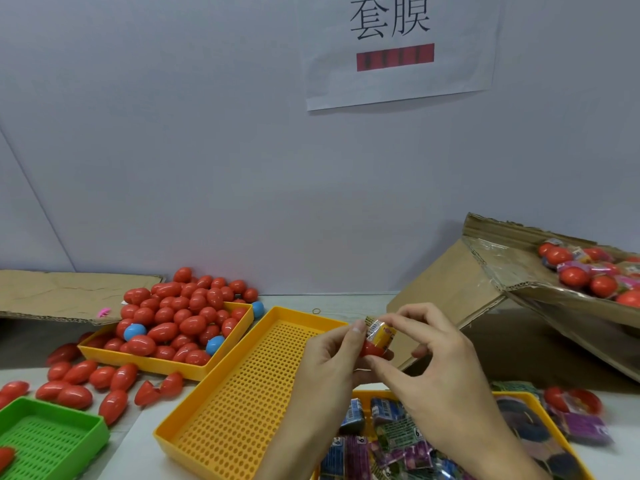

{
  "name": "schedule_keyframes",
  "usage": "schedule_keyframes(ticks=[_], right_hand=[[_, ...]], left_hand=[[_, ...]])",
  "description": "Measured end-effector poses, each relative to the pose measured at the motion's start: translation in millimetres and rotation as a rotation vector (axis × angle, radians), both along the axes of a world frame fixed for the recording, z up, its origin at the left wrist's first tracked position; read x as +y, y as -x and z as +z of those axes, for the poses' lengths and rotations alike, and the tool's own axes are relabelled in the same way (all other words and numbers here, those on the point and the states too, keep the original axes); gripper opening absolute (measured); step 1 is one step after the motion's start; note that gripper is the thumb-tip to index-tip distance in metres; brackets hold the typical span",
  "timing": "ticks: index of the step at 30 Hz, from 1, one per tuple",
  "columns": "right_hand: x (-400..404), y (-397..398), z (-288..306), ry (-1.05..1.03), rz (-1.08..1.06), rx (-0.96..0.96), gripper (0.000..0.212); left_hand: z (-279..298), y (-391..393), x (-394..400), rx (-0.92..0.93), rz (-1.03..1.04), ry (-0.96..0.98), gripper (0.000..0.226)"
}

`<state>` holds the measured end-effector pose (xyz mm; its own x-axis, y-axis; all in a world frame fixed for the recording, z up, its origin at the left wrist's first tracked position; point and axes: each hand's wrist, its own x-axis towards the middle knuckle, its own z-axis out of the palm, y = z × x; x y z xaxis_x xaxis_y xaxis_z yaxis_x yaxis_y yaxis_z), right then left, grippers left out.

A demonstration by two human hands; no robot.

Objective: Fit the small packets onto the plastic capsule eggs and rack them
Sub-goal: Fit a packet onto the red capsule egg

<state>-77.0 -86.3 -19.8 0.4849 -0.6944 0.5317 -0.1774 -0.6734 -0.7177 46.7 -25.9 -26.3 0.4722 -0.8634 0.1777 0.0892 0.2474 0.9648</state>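
Packets (391, 441) fill a yellow tray (573, 441) at the near right. Just above it, both hands meet: the left hand (332, 362) grips a red egg (372, 348) from below, while the right hand (440, 372) pinches a yellow packet (381, 332) over the egg's top. Left of them lies a perforated yellow tray (242, 400). Farther left, another tray (138, 360) is heaped with red eggs (180, 317). A tilted cardboard box (485, 289) with wrapped eggs (595, 271) stands at the far right.

Glossy plastic eggs (180, 320) (matt cardboard (450, 282)).
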Motion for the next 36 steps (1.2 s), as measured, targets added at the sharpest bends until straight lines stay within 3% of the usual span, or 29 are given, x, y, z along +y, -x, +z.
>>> schedule_keyframes(ticks=[13, 19, 23, 29, 36], right_hand=[[0, -2, -2, 0.006, -0.01, -0.021, 0.046], [-2, -4, -6, -0.016, -0.017, -0.007, 0.044], [0, -4, -4, -0.052, 0.04, -0.02, 0.04], [-1, 1, -1, -0.05, 0.061, -0.038, 0.036], [-1, 3, 1, -0.054, 0.084, -0.029, 0.035]], left_hand=[[-3, 6, -4, -0.057, 0.047, 0.027, 0.037], [-10, 5, -4, -0.196, 0.114, 0.002, 0.044], [-9, 10, -4, -0.184, 0.098, -0.011, 0.038], [-6, 6, -2, -0.205, -0.017, -0.063, 0.059], [-6, 4, 0, -0.243, -0.024, -0.044, 0.045]])
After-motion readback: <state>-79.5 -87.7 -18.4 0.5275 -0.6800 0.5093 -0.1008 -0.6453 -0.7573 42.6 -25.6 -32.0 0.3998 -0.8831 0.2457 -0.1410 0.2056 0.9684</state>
